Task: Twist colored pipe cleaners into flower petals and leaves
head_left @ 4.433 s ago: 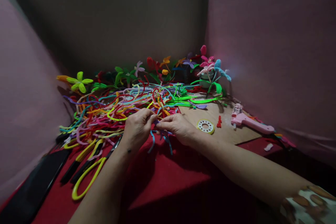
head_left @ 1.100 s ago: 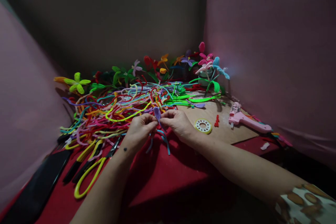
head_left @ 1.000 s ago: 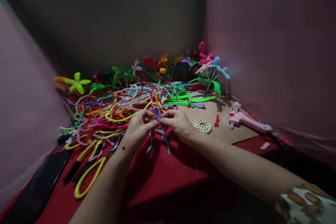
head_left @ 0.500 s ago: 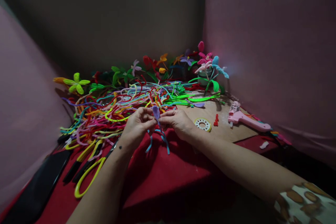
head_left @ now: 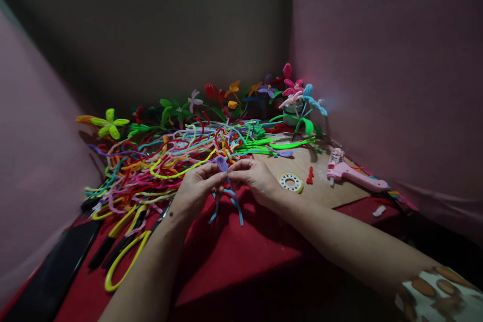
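Observation:
A purple pipe-cleaner petal [head_left: 222,163] stands up between my two hands, over the front of the red-covered table. My left hand [head_left: 198,183] pinches it from the left, thumb and forefinger closed at its base. From the right, my right hand [head_left: 253,177] pinches the same base with its fingertips. Light blue pipe cleaners [head_left: 237,206] lie or hang just below the fingers; whether they join the purple piece is hidden. Behind the hands spreads a heap of multicoloured pipe cleaners [head_left: 181,148].
A pink hot glue gun [head_left: 354,173], a tape roll [head_left: 290,182] and a red scrap [head_left: 310,175] rest on a brown board [head_left: 320,193]. Yellow-handled scissors [head_left: 124,266] and a black flat object [head_left: 56,271] lie left. Pipe-cleaner flowers [head_left: 294,88] line the back.
The purple petal has tilted slightly left and sits a little lower, with my fingers closer together at its base. The camera view has shifted slightly.

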Action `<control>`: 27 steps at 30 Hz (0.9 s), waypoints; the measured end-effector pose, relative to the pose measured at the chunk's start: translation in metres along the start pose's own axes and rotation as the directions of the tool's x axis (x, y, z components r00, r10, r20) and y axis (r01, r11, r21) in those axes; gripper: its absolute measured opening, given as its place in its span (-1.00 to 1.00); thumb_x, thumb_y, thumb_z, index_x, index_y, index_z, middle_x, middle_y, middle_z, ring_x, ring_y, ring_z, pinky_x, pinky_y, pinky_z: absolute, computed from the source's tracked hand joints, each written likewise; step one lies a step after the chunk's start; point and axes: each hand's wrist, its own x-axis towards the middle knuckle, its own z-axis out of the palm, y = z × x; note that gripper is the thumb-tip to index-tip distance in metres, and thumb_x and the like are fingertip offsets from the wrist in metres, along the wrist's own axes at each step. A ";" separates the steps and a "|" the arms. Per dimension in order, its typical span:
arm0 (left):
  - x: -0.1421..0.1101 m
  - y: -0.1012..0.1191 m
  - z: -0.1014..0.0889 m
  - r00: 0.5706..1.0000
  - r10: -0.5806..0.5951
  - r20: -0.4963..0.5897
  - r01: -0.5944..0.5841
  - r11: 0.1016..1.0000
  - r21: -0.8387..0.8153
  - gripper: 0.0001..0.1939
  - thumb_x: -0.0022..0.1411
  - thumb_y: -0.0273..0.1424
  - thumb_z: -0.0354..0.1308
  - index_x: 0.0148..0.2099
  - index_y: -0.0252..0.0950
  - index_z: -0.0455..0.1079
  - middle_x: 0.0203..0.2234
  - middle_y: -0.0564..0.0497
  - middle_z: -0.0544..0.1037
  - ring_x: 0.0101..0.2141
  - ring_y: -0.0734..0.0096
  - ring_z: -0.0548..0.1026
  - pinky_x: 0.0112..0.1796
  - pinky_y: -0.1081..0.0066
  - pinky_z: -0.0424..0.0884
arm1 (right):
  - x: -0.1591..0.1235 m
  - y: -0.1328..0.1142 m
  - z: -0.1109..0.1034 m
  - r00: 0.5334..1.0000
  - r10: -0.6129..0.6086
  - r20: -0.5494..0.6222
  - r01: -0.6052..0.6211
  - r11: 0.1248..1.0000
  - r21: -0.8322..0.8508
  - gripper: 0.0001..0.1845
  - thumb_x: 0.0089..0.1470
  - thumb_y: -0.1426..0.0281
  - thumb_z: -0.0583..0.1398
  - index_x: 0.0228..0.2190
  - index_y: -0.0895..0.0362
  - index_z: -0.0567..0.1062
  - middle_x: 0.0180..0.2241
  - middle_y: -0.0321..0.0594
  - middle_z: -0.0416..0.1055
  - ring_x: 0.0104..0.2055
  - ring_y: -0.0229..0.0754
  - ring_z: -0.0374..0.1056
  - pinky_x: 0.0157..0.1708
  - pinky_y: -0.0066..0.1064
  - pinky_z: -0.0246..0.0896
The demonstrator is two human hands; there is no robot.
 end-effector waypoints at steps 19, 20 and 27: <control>-0.004 -0.017 0.018 0.942 0.270 -0.199 -0.126 0.835 0.535 -0.87 -0.01 -0.39 0.06 -0.45 -0.35 0.37 -0.63 0.12 0.37 -0.60 0.58 0.24 -0.53 0.56 0.17 | -0.005 0.001 0.005 0.970 -0.221 -0.102 0.116 0.789 -0.603 -0.95 -0.24 0.46 0.08 -0.65 0.17 0.31 -0.68 -0.38 0.22 -0.59 -0.36 0.13 -0.57 -0.53 0.00; -0.003 -0.018 0.018 0.944 0.265 -0.198 -0.123 0.837 0.533 -0.88 -0.01 -0.39 0.06 -0.45 -0.35 0.37 -0.63 0.12 0.36 -0.60 0.58 0.24 -0.53 0.56 0.17 | -0.005 0.000 0.005 0.967 -0.233 -0.099 0.119 0.764 -0.634 -0.95 -0.24 0.46 0.08 -0.65 0.17 0.30 -0.67 -0.37 0.22 -0.59 -0.36 0.13 -0.57 -0.53 -0.01; -0.001 -0.009 0.016 0.982 0.092 -0.167 -0.037 0.951 0.307 -0.86 -0.04 -0.35 0.12 -0.47 -0.34 0.32 -0.70 0.16 0.31 -0.68 0.63 0.20 -0.63 0.58 0.14 | -0.005 0.000 0.004 0.953 -0.300 -0.050 0.160 0.634 -0.756 -0.93 -0.19 0.48 0.07 -0.63 0.17 0.32 -0.65 -0.34 0.26 -0.58 -0.37 0.14 -0.56 -0.53 -0.03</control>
